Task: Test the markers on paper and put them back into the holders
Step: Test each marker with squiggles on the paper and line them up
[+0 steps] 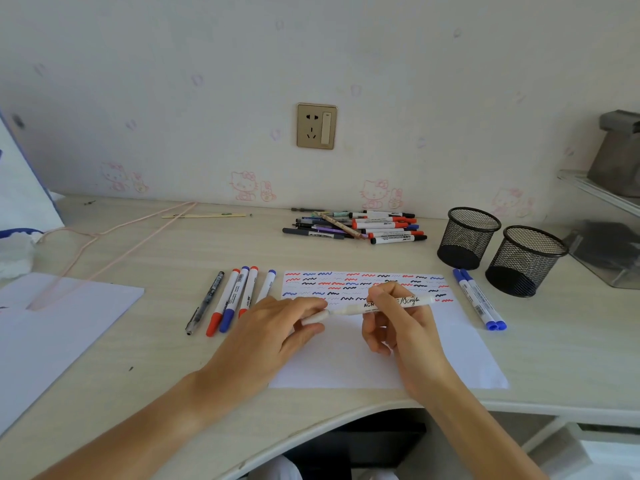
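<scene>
Between both hands' fingers (311,306): white marker (356,309).

Both bare forearms are reaching in from the near edge and converging toward the middle. The left hand (277,327) is lying palm down, its fingers curling and pinching the white cap (316,317). The right hand (398,320) is standing on its little-finger side, thumb and fingers wrapping the white marker (388,304) barrel, which is lying level between the hands.
</scene>
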